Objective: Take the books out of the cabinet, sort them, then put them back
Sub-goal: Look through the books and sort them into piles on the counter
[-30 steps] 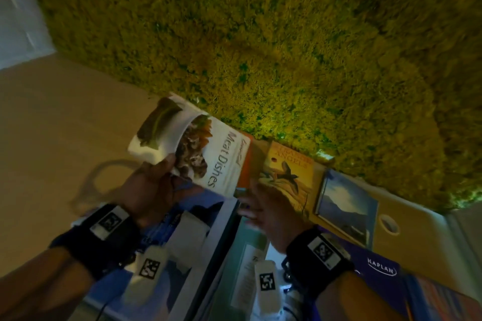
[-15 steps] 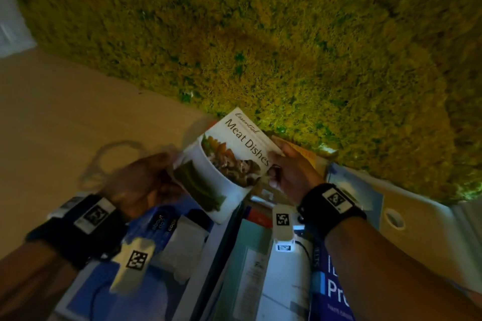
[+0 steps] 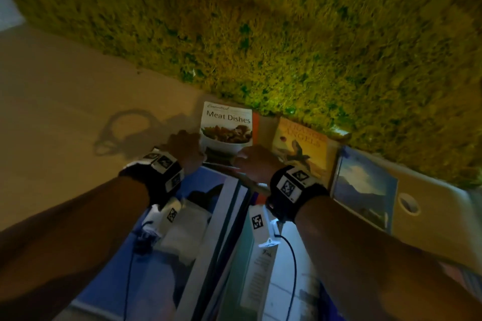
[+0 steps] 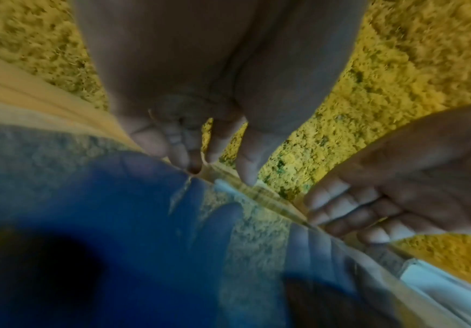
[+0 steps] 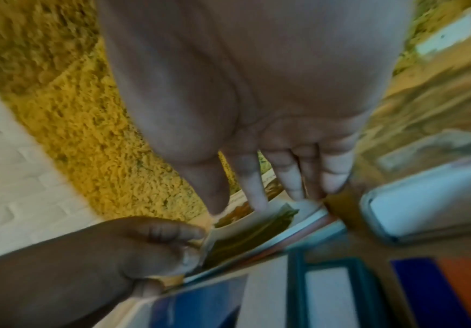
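Beige tabletop [image 3: 65, 117] out on the left, bare up to the mossy green wall [image 3: 287, 34] — then straight into the action. Left hand [image 3: 185, 147] at the near-left corner of the Meat Dishes cookbook [image 3: 226, 126], thumb and fingers pinching the lower edge in the right wrist view. Right hand [image 3: 257, 161] at the near-right corner, fingers fairly straight, tips pressing down on the cover — no wrap around it. Cookbook lying flat on the table, touching an orange book [image 3: 256, 128] on its right, title readable from here, top edge toward the wall, long axis running away from the body. Further right: a yellow bird-cover book [image 3: 302, 148], then a blue landscape book [image 3: 365, 185], all in a row along the wall. Best approach, probably: square the near edge with both hands, nudge level with the neighbours, release together so nothing skews. Larger blue book [image 3: 203, 190] underneath the wrists, partly hidden.
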Demonstrator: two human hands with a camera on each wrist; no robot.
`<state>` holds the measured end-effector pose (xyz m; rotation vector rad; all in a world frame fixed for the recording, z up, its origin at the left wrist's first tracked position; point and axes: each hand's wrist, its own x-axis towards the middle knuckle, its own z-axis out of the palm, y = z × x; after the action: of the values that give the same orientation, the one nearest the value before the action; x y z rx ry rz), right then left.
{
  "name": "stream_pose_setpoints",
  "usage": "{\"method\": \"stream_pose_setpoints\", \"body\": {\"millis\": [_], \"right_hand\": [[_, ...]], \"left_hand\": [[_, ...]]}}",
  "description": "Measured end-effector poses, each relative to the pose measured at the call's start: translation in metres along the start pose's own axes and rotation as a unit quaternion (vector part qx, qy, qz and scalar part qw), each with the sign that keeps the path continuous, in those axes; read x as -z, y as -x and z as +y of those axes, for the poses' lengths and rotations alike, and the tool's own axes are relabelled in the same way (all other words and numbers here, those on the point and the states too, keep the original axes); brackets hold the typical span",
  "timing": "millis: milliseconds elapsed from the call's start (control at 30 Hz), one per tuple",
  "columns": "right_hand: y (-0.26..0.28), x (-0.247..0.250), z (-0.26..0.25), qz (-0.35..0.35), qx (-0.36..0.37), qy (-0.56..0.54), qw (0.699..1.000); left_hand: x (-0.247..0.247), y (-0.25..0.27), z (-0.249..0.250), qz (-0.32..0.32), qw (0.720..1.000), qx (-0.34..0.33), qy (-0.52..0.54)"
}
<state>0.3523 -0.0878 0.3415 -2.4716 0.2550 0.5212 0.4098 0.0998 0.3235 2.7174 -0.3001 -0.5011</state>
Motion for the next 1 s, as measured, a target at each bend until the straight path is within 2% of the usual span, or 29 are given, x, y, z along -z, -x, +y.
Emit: {"method": "stream_pose_setpoints", "body": {"millis": [67, 133, 200, 267, 367, 467, 600, 733, 833, 933, 1000], "right_hand": [[0.002, -0.003, -0.001, -0.022, 0.017, 0.043, 0.999], [0.005, -0.004, 0.004, -0.004, 0.043, 0.051, 0.998], [0.016, -0.004, 0.009, 0.045, 0.054, 0.045, 0.997], [0.035, -0.010, 0.013, 0.055, 0.056, 0.054, 0.995], [0.070, -0.035, 0.012, -0.029, 0.060, 0.131, 0.989], [0.095, -0.064, 0.006, -0.019, 0.056, 0.166, 0.984], [0.119, -0.081, -0.008, -0.030, 0.063, 0.084, 0.994], [0.141, -0.092, -0.019, -0.114, 0.088, 0.037, 0.989], [0.155, -0.104, -0.023, -0.135, 0.114, -0.029, 0.984], [0.157, -0.113, -0.015, -0.147, 0.115, -0.104, 0.977], [0.159, -0.118, -0.008, -0.124, 0.108, -0.172, 0.971]], "left_hand": [[0.002, -0.001, 0.000, -0.024, 0.999, -0.030, -0.002], [0.002, 0.001, -0.006, -0.020, 0.997, -0.050, 0.060], [0.004, 0.011, -0.025, 0.039, 0.992, -0.020, 0.121], [0.003, 0.027, -0.059, 0.071, 0.993, 0.023, 0.092], [-0.003, 0.059, -0.104, 0.002, 0.999, 0.048, 0.024], [-0.007, 0.081, -0.129, -0.024, 0.997, 0.077, 0.006], [0.003, 0.100, -0.137, -0.014, 0.994, 0.102, 0.044], [0.003, 0.125, -0.151, 0.005, 0.985, 0.124, 0.118], [0.003, 0.142, -0.156, 0.046, 0.959, 0.138, 0.243], [-0.004, 0.158, -0.162, 0.085, 0.941, 0.163, 0.284], [-0.004, 0.168, -0.166, 0.091, 0.932, 0.186, 0.297]]}}
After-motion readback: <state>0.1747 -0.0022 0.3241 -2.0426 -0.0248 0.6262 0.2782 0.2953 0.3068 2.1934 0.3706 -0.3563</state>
